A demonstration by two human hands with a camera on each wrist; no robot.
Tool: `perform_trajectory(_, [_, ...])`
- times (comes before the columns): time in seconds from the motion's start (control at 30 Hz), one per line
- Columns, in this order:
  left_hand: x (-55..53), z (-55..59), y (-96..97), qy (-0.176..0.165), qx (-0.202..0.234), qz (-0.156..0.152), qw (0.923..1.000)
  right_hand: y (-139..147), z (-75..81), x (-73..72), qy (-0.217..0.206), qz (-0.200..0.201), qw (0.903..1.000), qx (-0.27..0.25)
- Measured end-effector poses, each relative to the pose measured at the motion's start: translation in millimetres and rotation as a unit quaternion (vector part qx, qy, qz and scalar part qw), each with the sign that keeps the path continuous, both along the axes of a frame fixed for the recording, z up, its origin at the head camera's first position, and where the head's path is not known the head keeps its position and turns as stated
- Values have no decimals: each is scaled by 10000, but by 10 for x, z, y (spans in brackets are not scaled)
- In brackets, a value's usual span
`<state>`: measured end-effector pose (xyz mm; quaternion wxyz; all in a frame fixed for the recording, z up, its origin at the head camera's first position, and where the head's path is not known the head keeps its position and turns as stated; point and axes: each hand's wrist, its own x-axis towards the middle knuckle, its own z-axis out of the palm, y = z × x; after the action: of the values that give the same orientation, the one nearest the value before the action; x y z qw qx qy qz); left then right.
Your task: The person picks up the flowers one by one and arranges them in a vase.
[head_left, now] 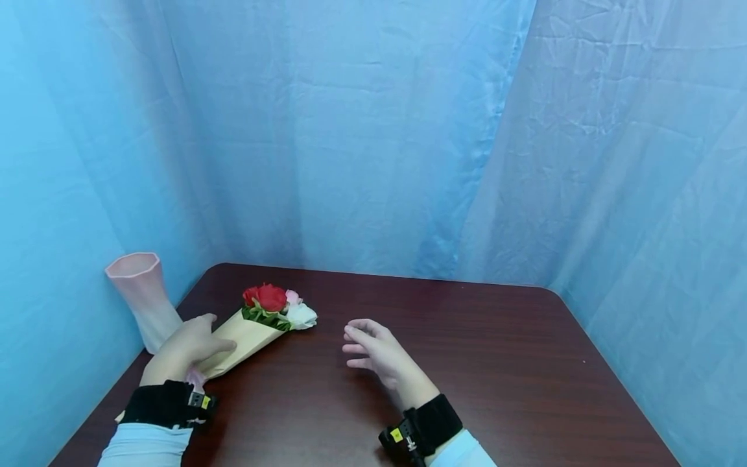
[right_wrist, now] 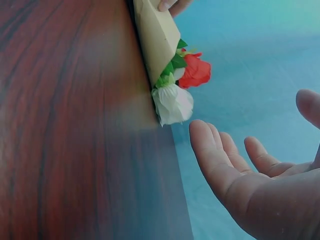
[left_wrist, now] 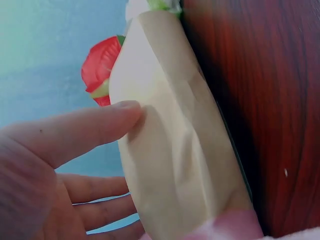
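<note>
A bouquet (head_left: 252,338) in cream wrapping paper lies on the table at the left, with red, white and pink flowers at its far end. My left hand (head_left: 189,347) holds its lower part. In the left wrist view the thumb (left_wrist: 107,125) presses on the paper (left_wrist: 165,115) while the other fingers pass behind it. Pink ribbon (left_wrist: 230,227) shows near the stem end. My right hand (head_left: 382,357) is held above the table to the right of the bouquet, fingers loosely bent and holding nothing. In the right wrist view the white flower (right_wrist: 172,103) appears beyond its fingertips.
A pink and white vase (head_left: 140,292) stands at the table's left edge, right beside my left hand, which hides part of its base. The dark brown table (head_left: 496,363) extends to the right. Blue curtains (head_left: 362,143) hang behind it and along both sides.
</note>
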<state>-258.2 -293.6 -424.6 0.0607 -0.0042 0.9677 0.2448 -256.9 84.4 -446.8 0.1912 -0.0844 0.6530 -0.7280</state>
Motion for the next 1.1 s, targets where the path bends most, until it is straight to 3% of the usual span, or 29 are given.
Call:
perform_trajectory(0.23, [24,-2,-20,-222,106,-5,9997,-132,-10,4,-152,60,9999,3])
perform_trajectory(0.7, [-19,-70,-66,-231,29,-157,9996,-246,-57,30,-162,127,9997,112])
perform_trajectory(0.93, [-33,-63,-39,-307,-159,-193,9992,-272,-65,37,-146,169,9996,169])
perform_trajectory(1.1, [-55,-66,-11,-183,-343,-285,9988,-247,-74,39,-119,157,9996,223])
